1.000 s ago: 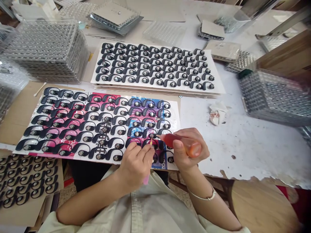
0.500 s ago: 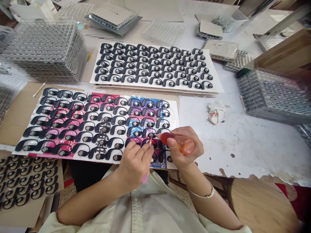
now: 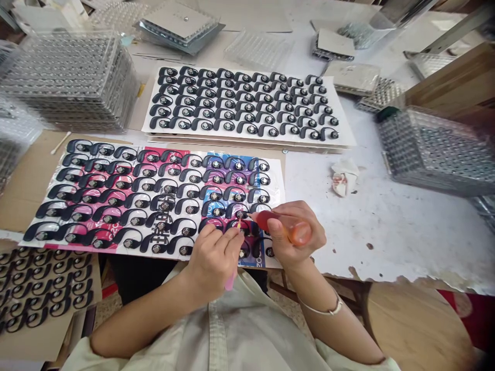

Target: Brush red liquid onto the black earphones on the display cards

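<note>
My right hand is closed around a small squeeze bottle of reddish-orange liquid. The bottle lies tilted, its narrow nozzle pointing left at a black hook-shaped piece with a round metallic part. My left hand pinches a thin pink-handled tool; its yellowish tip rises beside the same piece, close to the nozzle. Whether either tip touches the piece I cannot tell. Rows of such black pieces lie on a printed board with pink, blue and white areas. My left hand covers part of the front rows.
Behind stands a white board with more black pieces. Stacked clear trays are at the left, another tray stack at the right. A crumpled tissue and a cotton swab lie on the table. More pieces sit on a lower board.
Almost nothing differs. The right hand and bottle have shifted very slightly to the right; both hands keep their hold.
</note>
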Demonstrator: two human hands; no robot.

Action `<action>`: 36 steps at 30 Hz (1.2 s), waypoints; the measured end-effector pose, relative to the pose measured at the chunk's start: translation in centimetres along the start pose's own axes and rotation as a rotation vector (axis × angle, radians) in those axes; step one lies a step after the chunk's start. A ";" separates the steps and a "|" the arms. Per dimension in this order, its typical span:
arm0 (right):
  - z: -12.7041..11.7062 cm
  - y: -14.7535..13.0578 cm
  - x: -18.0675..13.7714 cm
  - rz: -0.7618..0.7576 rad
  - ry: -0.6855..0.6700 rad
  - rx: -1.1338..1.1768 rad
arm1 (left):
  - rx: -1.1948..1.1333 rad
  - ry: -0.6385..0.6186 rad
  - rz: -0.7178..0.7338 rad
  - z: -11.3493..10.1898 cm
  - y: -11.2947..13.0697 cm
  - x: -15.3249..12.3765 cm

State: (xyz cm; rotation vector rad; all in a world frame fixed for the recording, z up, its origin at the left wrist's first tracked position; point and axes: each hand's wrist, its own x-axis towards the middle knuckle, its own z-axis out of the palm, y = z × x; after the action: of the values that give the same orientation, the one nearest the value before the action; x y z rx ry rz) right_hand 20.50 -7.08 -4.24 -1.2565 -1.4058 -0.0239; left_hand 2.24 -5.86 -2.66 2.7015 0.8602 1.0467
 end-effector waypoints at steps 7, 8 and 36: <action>0.0 0.0 -0.1 -0.003 0.005 0.005 | -0.007 -0.005 0.001 0.0 -0.1 0.0; 0.0 0.0 -0.1 -0.003 0.005 0.005 | -0.005 -0.005 0.001 0.0 -0.1 0.0; -0.1 -0.2 -0.1 -0.013 -0.008 0.024 | -0.137 0.003 -0.061 -0.1 -0.7 -0.1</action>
State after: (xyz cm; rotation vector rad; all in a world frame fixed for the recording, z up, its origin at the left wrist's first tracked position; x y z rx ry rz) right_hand 20.47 -7.27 -4.15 -1.2288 -1.4170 -0.0101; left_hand 1.80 -5.34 -2.90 2.5458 0.8325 1.0564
